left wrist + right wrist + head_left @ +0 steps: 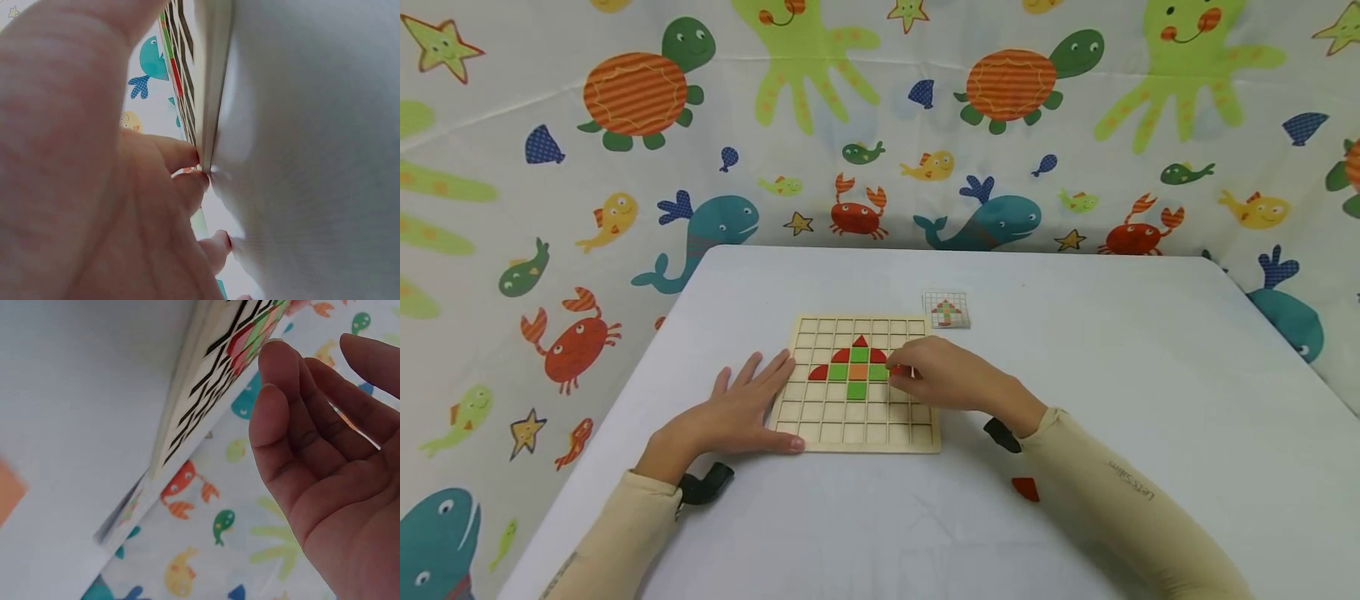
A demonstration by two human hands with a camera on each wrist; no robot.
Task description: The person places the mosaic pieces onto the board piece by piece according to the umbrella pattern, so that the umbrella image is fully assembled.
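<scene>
A square wooden grid board [820, 425] lies on the table, bearing red, green and orange pieces. An orange square [857, 372] sits amid green squares, including one below it [856, 391]. Above stands a red triangle [861, 342], with a curved red piece [818, 373] at the left. My left hand [730, 421] rests by the board's left side, fingers spread and its thumb at the near left corner; fingertips [187, 153] meet the board's edge. My right hand [951, 375] hovers over the right side, fingers loosely bent beside red pieces [239, 342], thumb apart, nothing visible between.
A small pattern card [946, 310] lies beyond the board's far right corner. One loose red piece [1026, 489] is on the white table [1112, 333] near the right forearm. Dark wrist straps [703, 485] show at both sleeves. A sea-animal printed cloth [880, 125] hangs behind the table.
</scene>
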